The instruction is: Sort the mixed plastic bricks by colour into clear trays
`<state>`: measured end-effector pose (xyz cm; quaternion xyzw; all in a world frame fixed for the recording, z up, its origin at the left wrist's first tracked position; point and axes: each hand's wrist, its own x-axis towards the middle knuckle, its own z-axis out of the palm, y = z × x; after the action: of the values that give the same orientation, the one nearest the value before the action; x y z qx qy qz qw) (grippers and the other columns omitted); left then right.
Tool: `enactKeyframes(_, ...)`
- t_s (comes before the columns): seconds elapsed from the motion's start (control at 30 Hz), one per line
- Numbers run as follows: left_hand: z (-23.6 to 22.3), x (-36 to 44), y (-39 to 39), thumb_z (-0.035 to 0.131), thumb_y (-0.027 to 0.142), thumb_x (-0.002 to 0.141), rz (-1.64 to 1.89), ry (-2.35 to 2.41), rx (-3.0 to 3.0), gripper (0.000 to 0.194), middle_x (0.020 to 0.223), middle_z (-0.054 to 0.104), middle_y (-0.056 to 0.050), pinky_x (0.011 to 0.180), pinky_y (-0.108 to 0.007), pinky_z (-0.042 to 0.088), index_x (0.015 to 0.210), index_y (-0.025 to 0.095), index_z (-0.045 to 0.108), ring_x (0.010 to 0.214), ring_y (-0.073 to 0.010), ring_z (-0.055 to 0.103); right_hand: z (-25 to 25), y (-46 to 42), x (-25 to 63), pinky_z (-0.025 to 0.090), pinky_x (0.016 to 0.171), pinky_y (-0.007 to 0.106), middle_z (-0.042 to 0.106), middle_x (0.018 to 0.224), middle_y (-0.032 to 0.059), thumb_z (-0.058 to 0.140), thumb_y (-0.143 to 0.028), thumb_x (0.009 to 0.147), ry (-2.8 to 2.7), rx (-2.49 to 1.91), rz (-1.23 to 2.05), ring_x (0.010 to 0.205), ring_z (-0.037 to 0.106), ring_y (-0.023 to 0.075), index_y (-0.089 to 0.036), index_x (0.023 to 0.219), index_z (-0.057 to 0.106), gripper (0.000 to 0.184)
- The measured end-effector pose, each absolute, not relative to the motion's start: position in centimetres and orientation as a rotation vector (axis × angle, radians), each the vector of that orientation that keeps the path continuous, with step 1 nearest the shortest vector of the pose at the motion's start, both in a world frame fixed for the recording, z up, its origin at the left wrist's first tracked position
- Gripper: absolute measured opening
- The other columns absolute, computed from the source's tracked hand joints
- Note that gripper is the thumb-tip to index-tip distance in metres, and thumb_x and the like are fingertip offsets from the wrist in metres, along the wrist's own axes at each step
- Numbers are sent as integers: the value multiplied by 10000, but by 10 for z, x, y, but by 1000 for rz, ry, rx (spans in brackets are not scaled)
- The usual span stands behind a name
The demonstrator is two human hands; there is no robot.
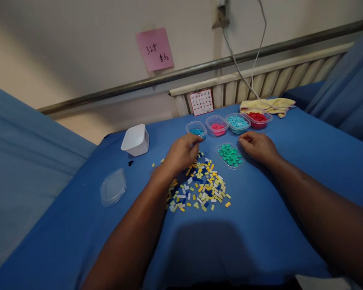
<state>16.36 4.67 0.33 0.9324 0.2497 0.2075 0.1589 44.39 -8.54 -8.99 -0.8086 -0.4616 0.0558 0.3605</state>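
Mixed pieces (pixel 208 183) heaped centrally, probably for both hands' reach; single-colour tubs (pixel 217 120) behind, presumably keeping colours apart. Your left hand (pixel 183 153) curls near blue tub (pixel 196 124), right hand (pixel 258 147) beside green tray (pixel 240 162); can't tell whether fingers grip anything.

The left hand (pixel 183 154) is bent over the near edge of a tub holding blue bricks (pixel 196 131), above loose bricks (pixel 210 183) strewn on the blue worktop (pixel 335 157). The right hand (pixel 258 147) is beside green bricks (pixel 230 155). Pink (pixel 218 127), light-blue (pixel 237 121) and red bricks (pixel 257 117) fill more tubs. Leftward, a white tub (pixel 141 149) stands behind a clear lid (pixel 113 187); a yellow cloth (pixel 268 105) lies far right.
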Motion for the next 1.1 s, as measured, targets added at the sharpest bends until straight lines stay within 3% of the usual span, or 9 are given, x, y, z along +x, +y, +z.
enactKeyframes(0.07,4,126,59,529,252,1043,653,933,2557,352,1316,799,-100,1149,-431,556,1276,193,786,1231,-265,741,-89,-85,440,600,911,450,847,1130,104,599,-468,990,-1265,-1998,118,1004,778,311,-218,1208,813,394)
enactKeyframes(0.13,-1,89,68,511,327,1059,666,1105,2479,409,1359,785,-127,1170,-452,543,1329,163,770,1274,-287,730,-88,-85,431,570,1078,508,799,1335,146,554,-505,1032,-1462,-1861,69,1220,741,346,-190,1348,771,496)
enactKeyframes(0.23,-19,46,71,468,415,1083,668,1251,2456,499,1463,734,-150,1234,-469,493,1411,141,726,1384,-303,676,-88,-89,412,391,1289,606,572,1657,173,457,-550,1092,-1841,-1718,56,1564,495,386,-173,1544,648,619)
enactKeyframes(0.3,-31,30,67,429,451,1099,642,1274,2475,533,1521,700,-140,1269,-469,465,1446,151,701,1436,-294,641,-90,-95,401,306,1330,651,444,1743,172,425,-597,1102,-2043,-1727,100,1645,357,404,-171,1620,573,686)
enactKeyframes(0.47,-46,23,59,369,462,1117,563,1256,2530,566,1586,654,-123,1304,-483,432,1490,157,667,1484,-285,599,-100,-104,400,291,1337,665,393,1771,169,378,-674,1099,-2198,-1837,79,1659,319,407,-175,1690,474,779)
enactKeyframes(0.87,-59,14,72,356,363,1114,549,1335,2560,560,1599,629,-182,1307,-459,415,1507,80,636,1507,-283,576,-109,-98,410,293,1336,674,371,1765,223,347,-739,1073,-2208,-1886,32,1653,313,440,-85,1692,455,907)
enactKeyframes(1.1,-62,19,71,365,374,1115,570,1271,2560,519,1486,717,-157,1253,-468,481,1445,138,688,1393,-296,662,-107,-107,410,286,1329,700,354,1783,179,385,-684,1088,-2144,-1914,-40,1675,261,425,-162,1715,430,818)
